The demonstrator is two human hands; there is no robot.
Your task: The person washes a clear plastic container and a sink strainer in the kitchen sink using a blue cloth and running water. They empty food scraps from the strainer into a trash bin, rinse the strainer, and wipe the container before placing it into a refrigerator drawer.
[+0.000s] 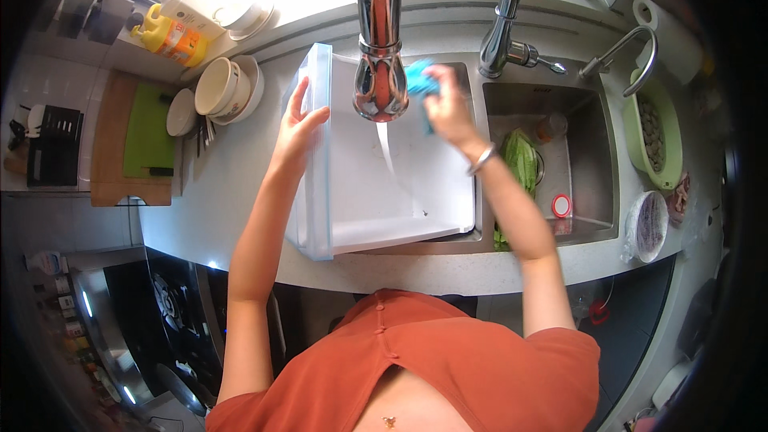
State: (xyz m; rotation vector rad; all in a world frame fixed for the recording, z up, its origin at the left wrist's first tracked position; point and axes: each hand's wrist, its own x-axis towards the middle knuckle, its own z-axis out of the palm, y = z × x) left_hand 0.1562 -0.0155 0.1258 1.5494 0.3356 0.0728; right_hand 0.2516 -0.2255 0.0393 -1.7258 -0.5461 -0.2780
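Note:
A white plastic drawer (384, 210) with a clear, bluish front panel (318, 204) rests over the left sink basin, tilted onto the counter. My left hand (297, 129) grips that panel, thumb over its edge and fingers along the outer face. In my right hand (450, 111) is a blue cloth (423, 79), pressed near the drawer's far right side; hand and cloth are blurred. From the chrome faucet (381, 93) above, a thin stream of water (386, 147) falls into the drawer. A small dark speck lies on the drawer's inside, near its lower right.
Leafy greens (521, 162), a jar and a red-rimmed lid (561, 206) lie in the right basin (585, 132). Beyond it stand a green tub (672, 150) and a film-covered bowl (647, 227). Stacked bowls (216, 87) and a cutting board (108, 162) are at left. A second faucet (501, 42) rises behind.

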